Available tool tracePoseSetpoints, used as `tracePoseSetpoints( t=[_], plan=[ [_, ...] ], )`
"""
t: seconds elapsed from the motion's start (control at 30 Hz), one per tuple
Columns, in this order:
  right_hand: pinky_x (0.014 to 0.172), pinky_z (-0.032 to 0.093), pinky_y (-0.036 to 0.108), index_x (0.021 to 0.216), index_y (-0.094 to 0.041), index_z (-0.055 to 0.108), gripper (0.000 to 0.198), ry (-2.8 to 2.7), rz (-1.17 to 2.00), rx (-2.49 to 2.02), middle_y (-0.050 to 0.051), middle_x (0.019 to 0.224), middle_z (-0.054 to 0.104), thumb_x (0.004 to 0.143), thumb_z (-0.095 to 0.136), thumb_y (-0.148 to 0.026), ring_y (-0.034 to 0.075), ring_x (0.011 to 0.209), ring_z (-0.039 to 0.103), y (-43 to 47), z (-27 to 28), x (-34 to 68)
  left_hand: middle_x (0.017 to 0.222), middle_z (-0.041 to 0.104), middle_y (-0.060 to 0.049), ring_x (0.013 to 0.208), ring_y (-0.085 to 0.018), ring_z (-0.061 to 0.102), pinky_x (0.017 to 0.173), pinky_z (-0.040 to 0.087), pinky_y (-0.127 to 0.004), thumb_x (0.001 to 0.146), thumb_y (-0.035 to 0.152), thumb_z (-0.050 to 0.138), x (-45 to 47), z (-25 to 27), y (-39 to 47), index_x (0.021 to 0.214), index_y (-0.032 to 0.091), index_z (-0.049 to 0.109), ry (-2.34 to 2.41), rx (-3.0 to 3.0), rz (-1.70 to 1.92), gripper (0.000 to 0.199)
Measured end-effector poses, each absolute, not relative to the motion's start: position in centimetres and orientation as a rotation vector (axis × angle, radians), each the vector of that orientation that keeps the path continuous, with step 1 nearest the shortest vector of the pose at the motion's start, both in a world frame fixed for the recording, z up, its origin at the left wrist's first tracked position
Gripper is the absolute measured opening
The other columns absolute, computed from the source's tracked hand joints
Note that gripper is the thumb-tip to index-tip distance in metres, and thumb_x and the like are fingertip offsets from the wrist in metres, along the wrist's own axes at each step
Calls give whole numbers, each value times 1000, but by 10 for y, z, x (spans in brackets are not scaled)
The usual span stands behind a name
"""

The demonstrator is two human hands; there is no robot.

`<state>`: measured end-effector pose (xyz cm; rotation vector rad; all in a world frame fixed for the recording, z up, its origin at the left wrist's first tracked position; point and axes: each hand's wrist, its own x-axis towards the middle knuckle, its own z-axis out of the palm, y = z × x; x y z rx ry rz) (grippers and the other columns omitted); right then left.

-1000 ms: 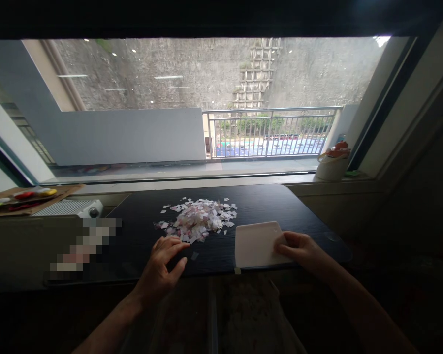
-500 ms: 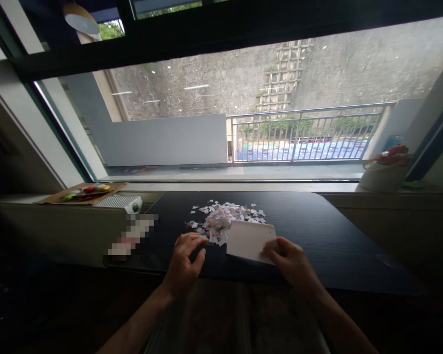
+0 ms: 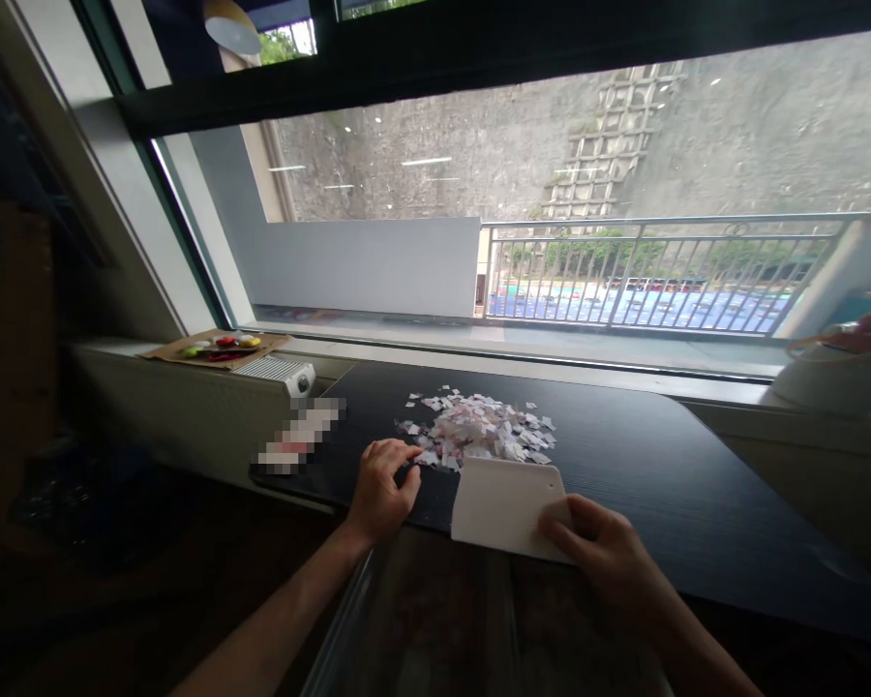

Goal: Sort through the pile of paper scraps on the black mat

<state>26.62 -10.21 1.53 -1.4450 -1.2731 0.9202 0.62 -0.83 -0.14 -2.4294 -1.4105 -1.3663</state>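
Observation:
A loose heap of small paper scraps (image 3: 479, 426), mostly white with some pinkish ones, lies on the dark table (image 3: 624, 455). My right hand (image 3: 599, 532) grips a flat white scraper (image 3: 504, 508) by its right edge, thumb on the near face. The scraper has a small hole near its upper right corner. It is tilted on the near side of the heap, by the table's front edge. My left hand (image 3: 384, 489) is at the heap's lower left, fingers bent and thumb apart, with nothing visible in it. Its fingertips are close to the outermost scraps; whether they touch cannot be made out.
Below the table's front edge is a dim, see-through container (image 3: 442, 620). A white heater (image 3: 280, 376) and a cardboard sheet (image 3: 189, 348) with colourful items stand left, near the window. A pale bag or bucket (image 3: 827, 378) sits on the sill at right.
The scraper has come nearer to me, away from the heap to the table's front edge. My left hand stays beside the scraps. The whole view has swung somewhat left.

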Motion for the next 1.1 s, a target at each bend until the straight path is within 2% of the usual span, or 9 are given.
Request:
tracePoseSetpoints(
  t=[0.23,0.43,0.53,0.73,1.1],
  plan=[
    [62,50,28,74,-18,67,22,-1299,857,-1467,4,72,72,68,65,-39,21,69,65,-98,20,272,91,67,-4,96,-22,58,95,39,-45,78,19,49,6,-2,-9,92,20,65,-1448,-2450,-1305,21],
    [57,47,27,71,-17,67,23,-1319,843,-1459,3,67,70,69,64,-40,20,64,63,-109,20,265,90,67,-4,95,-22,57,97,37,-45,78,20,49,6,-3,-9,92,21,64,-1463,-2450,-1287,21],
    [60,48,28,72,-18,68,23,-1309,745,-1469,3,68,71,69,64,-40,21,66,64,-106,24,269,90,67,-3,96,-22,57,98,35,-45,78,20,49,6,-4,-9,92,22,64,-1468,-2453,-1282,21],
    [72,47,35,73,-21,67,22,-1357,327,-1580,5,77,74,76,54,-39,25,77,66,-71,31,275,92,67,-3,97,-23,58,99,34,-48,79,22,48,4,-8,-7,92,23,64,-1456,-2467,-1234,21],
    [67,46,33,70,-22,66,21,-1456,268,-1617,3,72,72,76,55,-39,23,72,65,-87,29,297,91,67,-4,97,-23,57,98,36,-48,78,22,48,2,-7,-4,91,23,66,-1443,-2464,-1178,22]
  ],
)
